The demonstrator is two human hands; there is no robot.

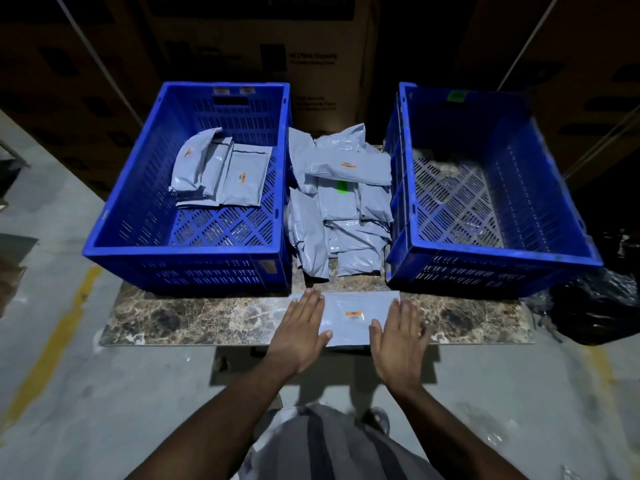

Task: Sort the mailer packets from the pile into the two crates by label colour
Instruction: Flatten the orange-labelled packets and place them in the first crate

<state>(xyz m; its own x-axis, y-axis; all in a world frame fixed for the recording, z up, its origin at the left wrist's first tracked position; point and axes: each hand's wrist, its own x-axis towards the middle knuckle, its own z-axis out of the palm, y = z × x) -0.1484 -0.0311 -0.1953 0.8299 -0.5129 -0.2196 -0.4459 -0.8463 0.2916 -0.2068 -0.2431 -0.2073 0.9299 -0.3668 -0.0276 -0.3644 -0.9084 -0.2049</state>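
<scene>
The packet (349, 315) lies flat at the bench (173, 320) front edge, just before the pile (341, 202), long axis left to right, orange label up. Each grip is apart: the left hand (303, 329) and right hand (398, 337) press flat-fingered on its ends. Its near edge seems to overhang, so a slick mailer could slide off when lifted. The left crate (187, 251) holds orange-labelled packets; the right crate (485, 252), tagged green, would be the wrong one.

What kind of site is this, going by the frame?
Likely a warehouse or parcel-sorting area: stacked cardboard cartons behind, blue crates flanking a pile of mailer packets, and a yellow line on the concrete floor.
</scene>
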